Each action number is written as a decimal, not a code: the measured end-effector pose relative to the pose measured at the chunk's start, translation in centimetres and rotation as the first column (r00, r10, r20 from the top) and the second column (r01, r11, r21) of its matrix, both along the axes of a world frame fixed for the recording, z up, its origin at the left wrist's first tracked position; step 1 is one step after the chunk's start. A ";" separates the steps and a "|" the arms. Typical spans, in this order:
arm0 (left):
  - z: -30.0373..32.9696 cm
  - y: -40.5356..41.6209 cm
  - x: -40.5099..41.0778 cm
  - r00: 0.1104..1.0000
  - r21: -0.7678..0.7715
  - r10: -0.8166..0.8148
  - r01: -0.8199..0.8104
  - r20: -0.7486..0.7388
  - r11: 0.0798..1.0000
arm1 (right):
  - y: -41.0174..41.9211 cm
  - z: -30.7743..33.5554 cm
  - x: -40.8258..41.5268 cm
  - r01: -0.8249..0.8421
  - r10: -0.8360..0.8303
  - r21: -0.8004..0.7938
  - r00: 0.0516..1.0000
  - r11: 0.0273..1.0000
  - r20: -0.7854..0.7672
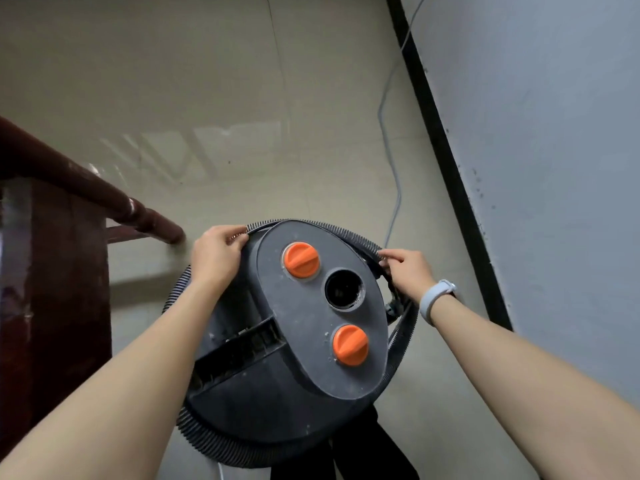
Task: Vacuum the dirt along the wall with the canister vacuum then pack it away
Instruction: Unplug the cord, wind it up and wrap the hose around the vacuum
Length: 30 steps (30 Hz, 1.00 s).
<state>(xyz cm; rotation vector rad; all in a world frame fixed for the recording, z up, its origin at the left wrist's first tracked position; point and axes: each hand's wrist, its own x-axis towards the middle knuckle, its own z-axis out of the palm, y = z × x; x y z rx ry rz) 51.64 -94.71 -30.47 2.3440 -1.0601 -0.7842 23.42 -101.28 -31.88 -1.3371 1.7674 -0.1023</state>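
Observation:
The dark grey canister vacuum [277, 386] stands on the floor right below me, seen from above. Its lid carries two orange knobs [300, 260] and an open round port [344, 289]. The ribbed grey hose [332, 228] is looped around the canister body. My left hand [216, 252] grips the hose at the canister's far left edge. My right hand [405, 268] pinches the hose at the far right edge. A light band sits on my right wrist.
A dark wooden railing and panel [52, 258] stand close on the left. A grey wall [554, 168] with a black skirting [450, 181] runs along the right. A thin grey cable [389, 140] trails over the beige tiled floor [207, 98] beside the skirting.

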 end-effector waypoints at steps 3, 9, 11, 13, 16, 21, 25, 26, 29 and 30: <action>0.3 1.2 -0.3 0.995 -0.083 -0.097 0.099 0.026 0.992 | 0.8 -0.6 -0.3 -0.050 0.041 0.131 0.996 0.990 0.075; 1.0 3.6 -0.6 0.987 -0.049 -0.148 0.151 0.057 0.987 | 2.0 1.5 1.7 -0.214 0.214 -0.016 0.972 0.977 0.101; 2.0 4.3 -1.0 0.987 -0.062 -0.153 0.156 0.051 0.986 | 3.0 2.6 2.9 -0.306 0.318 -0.140 0.945 0.942 0.074; 3.3 5.8 -1.7 0.988 -0.081 -0.146 0.149 0.042 0.986 | 4.7 4.0 4.1 -0.386 0.411 -0.274 0.911 0.881 0.038; 5.1 10.0 -3.9 0.980 -0.107 -0.186 0.193 0.071 0.975 | 8.6 6.0 5.0 -0.467 0.483 -0.366 0.874 0.805 -0.054; 5.1 15.2 -6.3 0.896 -0.036 -0.406 0.418 0.180 0.908 | 14.6 6.0 4.0 -0.766 0.726 -0.277 0.640 0.580 -0.252; 4.7 15.1 -5.6 0.877 -0.034 -0.412 0.432 0.248 0.901 | 14.1 6.2 3.6 -0.831 0.768 -0.326 0.547 0.450 -0.334; 4.7 15.1 -5.7 0.878 -0.031 -0.406 0.427 0.256 0.904 | 13.9 6.2 3.5 -0.846 0.777 -0.324 0.523 0.423 -0.351; 4.8 14.9 -6.1 0.891 -0.041 -0.374 0.397 0.256 0.917 | 13.4 6.3 3.2 -0.892 0.807 -0.281 0.443 0.354 -0.391; 4.8 14.8 -6.2 0.898 -0.043 -0.361 0.383 0.251 0.923 | 13.1 6.4 3.2 -0.903 0.814 -0.278 0.420 0.329 -0.401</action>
